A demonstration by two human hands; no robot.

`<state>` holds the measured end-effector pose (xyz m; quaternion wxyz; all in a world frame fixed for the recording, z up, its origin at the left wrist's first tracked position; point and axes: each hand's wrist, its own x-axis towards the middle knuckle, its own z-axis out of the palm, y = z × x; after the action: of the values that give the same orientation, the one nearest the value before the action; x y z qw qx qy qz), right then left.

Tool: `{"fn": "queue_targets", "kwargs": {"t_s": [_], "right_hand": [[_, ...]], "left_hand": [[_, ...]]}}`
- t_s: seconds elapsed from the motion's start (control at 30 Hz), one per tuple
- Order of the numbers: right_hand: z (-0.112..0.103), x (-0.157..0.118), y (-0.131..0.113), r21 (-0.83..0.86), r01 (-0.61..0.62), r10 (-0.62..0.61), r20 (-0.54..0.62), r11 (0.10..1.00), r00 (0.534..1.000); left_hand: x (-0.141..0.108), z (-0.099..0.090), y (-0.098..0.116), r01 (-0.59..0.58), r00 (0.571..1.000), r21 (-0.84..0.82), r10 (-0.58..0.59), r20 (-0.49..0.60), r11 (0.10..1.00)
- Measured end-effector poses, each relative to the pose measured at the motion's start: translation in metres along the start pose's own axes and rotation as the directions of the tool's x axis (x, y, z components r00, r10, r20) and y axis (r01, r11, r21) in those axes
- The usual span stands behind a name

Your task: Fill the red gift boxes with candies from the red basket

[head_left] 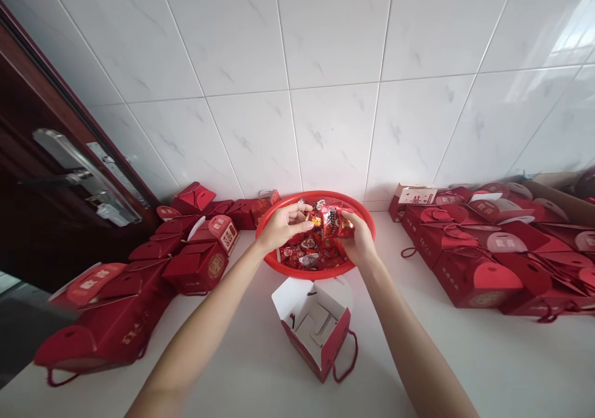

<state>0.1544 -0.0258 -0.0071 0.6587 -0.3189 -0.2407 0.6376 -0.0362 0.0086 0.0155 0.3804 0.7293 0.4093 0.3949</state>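
Head view: right hand (362,243) is closing on a few sweets (331,221), holding them over basket (316,275); left hand (282,227) is hovering alongside, thumb and fingers parted, can't tell if touching a sweet. More sweets are lying in basket. Open box (335,342) is standing just in front, between forearms, cord (355,357) sticking out right. Boxes are crowding counter (534,368) both sides, wall (334,33) is backing basket, door (46,232) is standing far left.

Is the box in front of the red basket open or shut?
Open. Inside the box, white inner walls and folded floor flaps show from above, with nothing closed over them.
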Motion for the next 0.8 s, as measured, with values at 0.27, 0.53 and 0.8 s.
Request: {"fn": "queue_targets", "kwargs": {"t_s": [0.27, 0.53, 0.8], "right_hand": [[0.011, -0.018, -0.017, -0.09, 0.075, -0.058, 0.177, 0.993, 0.982], [0.025, -0.049, -0.036, -0.15, 0.144, -0.103, 0.255, 0.978, 0.961], [0.033, -0.066, -0.042, -0.193, 0.179, -0.107, 0.333, 0.965, 0.937]], "left_hand": [[-0.03, 0.005, 0.025, -0.049, 0.985, -0.177, 0.019, -0.169, 0.983], [-0.049, 0.015, 0.045, -0.09, 0.935, -0.3, -0.023, -0.355, 0.95], [-0.057, 0.018, 0.053, -0.153, 0.9, -0.409, -0.044, -0.434, 0.9]]}}
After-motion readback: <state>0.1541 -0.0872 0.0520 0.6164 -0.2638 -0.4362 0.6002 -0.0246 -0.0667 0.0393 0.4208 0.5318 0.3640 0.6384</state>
